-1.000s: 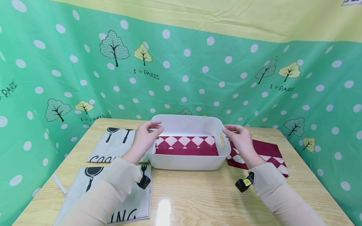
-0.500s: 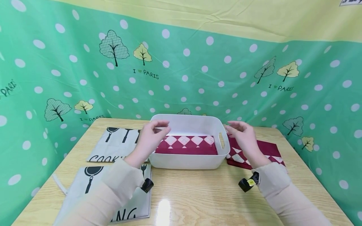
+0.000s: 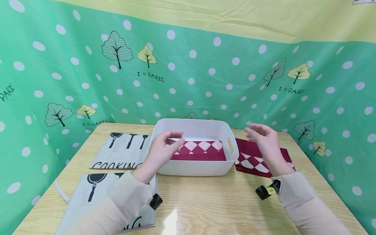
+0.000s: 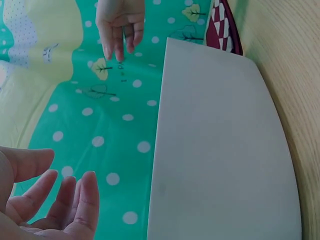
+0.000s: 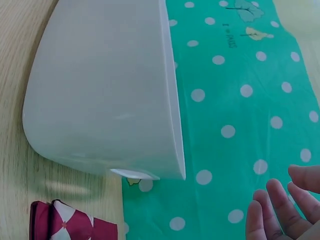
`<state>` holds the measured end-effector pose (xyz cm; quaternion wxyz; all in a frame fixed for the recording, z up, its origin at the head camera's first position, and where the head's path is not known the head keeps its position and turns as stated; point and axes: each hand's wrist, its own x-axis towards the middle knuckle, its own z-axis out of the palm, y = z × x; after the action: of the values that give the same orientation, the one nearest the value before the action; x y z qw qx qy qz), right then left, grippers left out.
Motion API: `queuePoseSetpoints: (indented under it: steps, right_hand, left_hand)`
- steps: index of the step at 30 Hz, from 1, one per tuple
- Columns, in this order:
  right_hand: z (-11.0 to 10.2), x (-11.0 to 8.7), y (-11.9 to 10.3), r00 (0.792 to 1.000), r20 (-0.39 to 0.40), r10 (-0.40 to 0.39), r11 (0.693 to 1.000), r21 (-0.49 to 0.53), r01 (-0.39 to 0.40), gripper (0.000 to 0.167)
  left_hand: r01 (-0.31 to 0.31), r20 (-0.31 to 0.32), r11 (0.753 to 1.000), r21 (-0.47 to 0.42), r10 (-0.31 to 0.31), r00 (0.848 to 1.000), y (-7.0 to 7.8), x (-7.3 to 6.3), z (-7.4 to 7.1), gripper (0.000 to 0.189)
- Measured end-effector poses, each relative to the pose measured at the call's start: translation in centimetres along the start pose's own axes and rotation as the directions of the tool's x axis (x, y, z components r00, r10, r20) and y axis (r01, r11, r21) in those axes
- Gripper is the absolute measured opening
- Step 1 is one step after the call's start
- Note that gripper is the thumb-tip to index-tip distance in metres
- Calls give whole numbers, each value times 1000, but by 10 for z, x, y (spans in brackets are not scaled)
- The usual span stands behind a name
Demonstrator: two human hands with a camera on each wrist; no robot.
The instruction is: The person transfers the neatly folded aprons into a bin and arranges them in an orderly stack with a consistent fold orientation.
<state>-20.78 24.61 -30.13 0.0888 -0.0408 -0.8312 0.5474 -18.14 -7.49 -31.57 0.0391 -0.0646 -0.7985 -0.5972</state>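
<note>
A white plastic basket (image 3: 194,168) with an oval handle hole stands at the back middle of the table. Inside it lies a folded maroon cloth (image 3: 199,156) with a band of pale diamonds. My left hand (image 3: 164,148) is raised over the basket's left side, fingers loosely bent and holding nothing; the left wrist view shows its fingers apart from the wall. To the right of the basket, my right hand (image 3: 265,142) hovers above a second folded maroon diamond cloth (image 3: 249,160). Its fingers are relaxed, with nothing between them.
Two folded white cloths with black kitchen-utensil prints lie at the left, a far one (image 3: 117,150) and a near one (image 3: 85,202). A white strap (image 3: 61,192) sticks out beside the near one. Behind the wooden table (image 3: 205,202) hangs a green dotted curtain (image 3: 188,85).
My right hand has moved right, away from the basket's rim and over the maroon cloth. My left hand has shifted right over the basket. The basket stays in place.
</note>
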Motion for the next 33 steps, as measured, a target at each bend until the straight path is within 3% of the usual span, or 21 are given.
queuePoseSetpoints:
  steps: [7,15,22,26,33]
  right_hand:
    - [-16,1,14,999,-45,27,992,124,-21,33]
    - [-27,-2,31,997,-59,51,941,338,-28,17]
    - [-32,-5,44,992,-62,111,946,312,-86,11]
    - [-34,-6,53,988,-70,140,953,280,-115,18]
    - [-39,-5,66,981,-78,176,929,343,-140,10]
  left_hand:
    - [-8,10,999,-42,9,1000,-2,-9,9,29]
    - [-15,43,999,-45,17,999,-6,-22,19,28]
    - [-24,73,998,-63,28,997,-6,-32,26,25]
    - [-5,113,997,-81,14,993,-10,-35,30,25]
    - [5,199,993,-116,18,980,-15,-42,36,26]
